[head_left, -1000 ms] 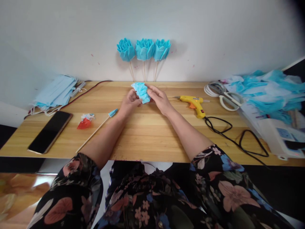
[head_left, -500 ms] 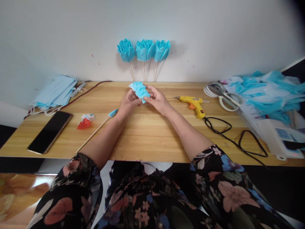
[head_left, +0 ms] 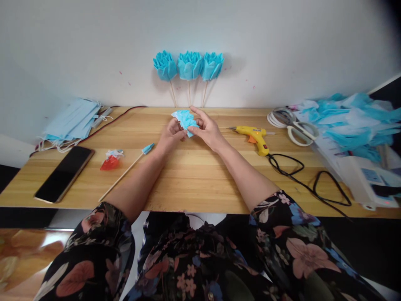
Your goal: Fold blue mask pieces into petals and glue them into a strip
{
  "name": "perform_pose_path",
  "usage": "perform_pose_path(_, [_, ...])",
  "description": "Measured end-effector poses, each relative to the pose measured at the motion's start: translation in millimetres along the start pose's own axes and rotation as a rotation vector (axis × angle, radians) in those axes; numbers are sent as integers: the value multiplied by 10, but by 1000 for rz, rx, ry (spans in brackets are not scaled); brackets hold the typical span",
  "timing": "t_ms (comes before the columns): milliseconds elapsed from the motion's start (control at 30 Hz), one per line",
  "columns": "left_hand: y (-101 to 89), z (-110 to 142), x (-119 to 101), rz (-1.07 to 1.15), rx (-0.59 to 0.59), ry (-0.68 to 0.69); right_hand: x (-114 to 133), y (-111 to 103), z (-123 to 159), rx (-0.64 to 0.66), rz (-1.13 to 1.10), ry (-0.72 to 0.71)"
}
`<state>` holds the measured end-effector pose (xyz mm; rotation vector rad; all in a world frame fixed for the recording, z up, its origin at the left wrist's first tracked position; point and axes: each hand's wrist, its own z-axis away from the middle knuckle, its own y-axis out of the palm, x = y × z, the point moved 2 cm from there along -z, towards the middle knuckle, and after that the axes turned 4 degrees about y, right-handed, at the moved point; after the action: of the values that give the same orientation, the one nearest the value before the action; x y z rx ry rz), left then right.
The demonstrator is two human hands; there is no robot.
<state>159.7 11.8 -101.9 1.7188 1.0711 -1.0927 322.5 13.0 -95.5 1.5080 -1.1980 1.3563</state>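
Observation:
Between my two hands is a small folded strip of blue fabric [head_left: 185, 119], its layers fanned in pleats. My left hand [head_left: 171, 134] pinches its left and lower side. On the right side, my right hand [head_left: 205, 129] grips it with the thumb in front, while the index finger is lifted off behind. Beside my left forearm lies a thin wooden stick [head_left: 123, 174] with a blue rolled tip [head_left: 148, 148]. Three blue fabric flowers [head_left: 189, 66] on sticks lean against the wall beyond my hands.
A yellow glue gun [head_left: 255, 136] with a black cord lies to the right, near white-handled scissors [head_left: 302, 133] and tape rolls [head_left: 278, 118]. Blue and white fabric pieces [head_left: 354, 121] are heaped far right. At left are face masks [head_left: 73, 119], a phone [head_left: 64, 174] and a red plastic packet [head_left: 110, 162].
My right index finger has lifted away from the blue fabric strip. The strip has shifted slightly toward me and right, and both hands still hold it.

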Motion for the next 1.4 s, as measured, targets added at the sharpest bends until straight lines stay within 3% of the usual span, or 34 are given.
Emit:
perform_pose_path(467, [-55,-39,39,21,-4,22,17,-3,21,23,-25,12])
perform_pose_path(667, [-118,-42,84,31,-87,42,0,-20,22,22,-142,46])
perform_pose_path(833, [-107,-38,61,55,-148,75,-44,-13,-5,58,-115,37])
perform_pose_path(1067, [-44,-2,-8,109,-77,-31,-48,-49,-21,-18,-8,17])
perform_pose_path(1400, [-111,-47,27,-51,-123,29,-53,-48,-13,-32,-5,42])
